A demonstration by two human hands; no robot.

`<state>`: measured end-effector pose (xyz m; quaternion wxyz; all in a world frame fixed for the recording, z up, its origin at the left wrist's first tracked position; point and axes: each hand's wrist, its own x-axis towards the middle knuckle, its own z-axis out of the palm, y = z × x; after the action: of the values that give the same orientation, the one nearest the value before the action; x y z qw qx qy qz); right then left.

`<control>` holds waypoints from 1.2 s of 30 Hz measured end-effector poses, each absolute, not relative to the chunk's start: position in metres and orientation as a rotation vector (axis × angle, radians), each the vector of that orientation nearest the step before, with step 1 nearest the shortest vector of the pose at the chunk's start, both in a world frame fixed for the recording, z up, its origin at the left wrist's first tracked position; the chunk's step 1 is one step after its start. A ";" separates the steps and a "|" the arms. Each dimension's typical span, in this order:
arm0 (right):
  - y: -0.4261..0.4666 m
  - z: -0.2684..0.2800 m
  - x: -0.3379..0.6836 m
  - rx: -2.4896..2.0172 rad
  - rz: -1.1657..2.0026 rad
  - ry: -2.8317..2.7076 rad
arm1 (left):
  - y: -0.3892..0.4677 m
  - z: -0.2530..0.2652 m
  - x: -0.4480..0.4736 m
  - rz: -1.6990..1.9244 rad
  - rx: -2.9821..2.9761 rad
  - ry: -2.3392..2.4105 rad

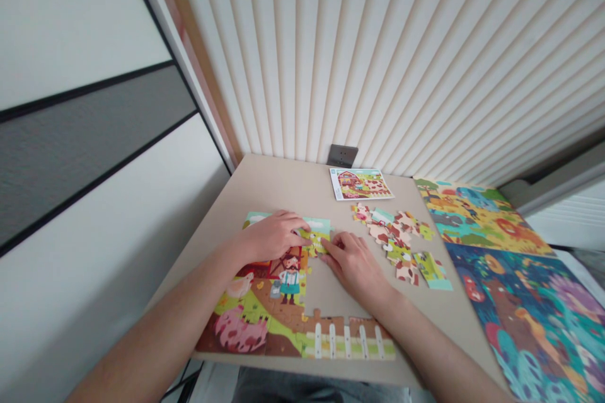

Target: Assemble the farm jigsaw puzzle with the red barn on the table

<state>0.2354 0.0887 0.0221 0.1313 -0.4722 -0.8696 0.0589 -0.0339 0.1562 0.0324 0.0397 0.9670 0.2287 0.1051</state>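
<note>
A partly joined farm jigsaw puzzle point(246, 302) lies flat on the table, showing a farmer, a pink pig and a white fence. Along its upper right part, both hands meet at a yellow-green puzzle piece point(314, 243). My left hand point(271, 238) reaches over the top of the puzzle, its fingers closed at the piece's left side and covering part of the barn. From the right, my right hand point(355, 263) holds the piece's right edge between thumb and fingers. Bare tabletop shows inside the puzzle below the piece.
Several loose pieces point(397, 236) lie to the right, some overlapping. A reference picture card point(363, 184) rests at the back, near a dark wall socket point(342, 155). Two finished-looking pictures, an animal scene point(477, 214) and a dark blue one point(529, 315), cover the right side.
</note>
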 end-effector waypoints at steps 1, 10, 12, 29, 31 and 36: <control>0.089 0.023 0.235 -1.373 0.165 -2.527 | 0.156 0.032 -0.033 0.327 2.961 0.703; 0.080 0.032 0.243 -1.293 0.241 -2.515 | 0.156 0.030 -0.032 0.330 2.931 0.731; 0.076 0.032 0.245 -1.273 0.237 -2.545 | 0.155 0.030 -0.032 0.333 2.919 0.743; 0.047 0.029 0.387 -1.647 0.012 -2.194 | 0.132 0.064 -0.067 0.304 2.856 1.137; 0.050 0.026 0.398 -1.647 0.032 -2.172 | 0.121 0.062 -0.091 0.254 2.830 1.176; 0.060 0.022 0.398 -1.601 0.141 -2.213 | 0.086 0.025 -0.154 0.350 2.720 1.443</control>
<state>0.3983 0.0602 0.0224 0.2020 -0.5733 -0.7924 0.0505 -0.1544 0.0860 0.0250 0.0211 0.8775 0.4656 0.1130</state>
